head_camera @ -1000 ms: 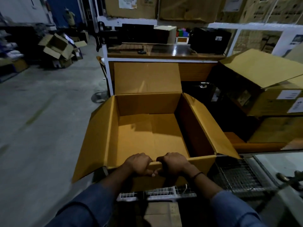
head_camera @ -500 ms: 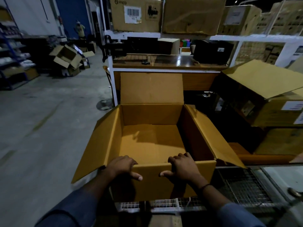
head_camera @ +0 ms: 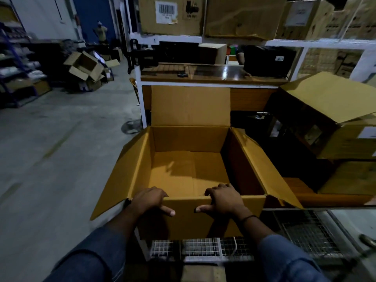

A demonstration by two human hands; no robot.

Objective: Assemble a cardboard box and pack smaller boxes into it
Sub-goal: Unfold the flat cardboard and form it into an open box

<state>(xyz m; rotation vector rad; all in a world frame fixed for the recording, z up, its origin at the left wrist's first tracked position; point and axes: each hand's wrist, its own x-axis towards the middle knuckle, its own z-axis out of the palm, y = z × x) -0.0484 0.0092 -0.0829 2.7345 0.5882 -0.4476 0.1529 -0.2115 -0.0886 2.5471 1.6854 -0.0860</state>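
Note:
A large brown cardboard box (head_camera: 189, 139) stands open in front of me with nothing inside. Its far flap stands upright, and its left and right flaps splay outward. The near flap is folded down over the front wall. My left hand (head_camera: 149, 199) grips the near rim at its left part, fingers hooked inside and thumb pressed on the folded flap. My right hand (head_camera: 222, 198) grips the same rim at its right part in the same way. No smaller boxes show near my hands.
The box rests on a wire-mesh surface (head_camera: 305, 231). A wooden counter (head_camera: 213, 74) under white shelving holding cartons (head_camera: 171, 15) stands behind. Open cartons (head_camera: 329, 117) are stacked at right. Concrete floor (head_camera: 50, 159) stretches left, with a pile of boxes (head_camera: 85, 68) far off.
My hands moved apart along the near rim, from touching at the middle to the left and right parts. The near flap has gone down flat against the front wall.

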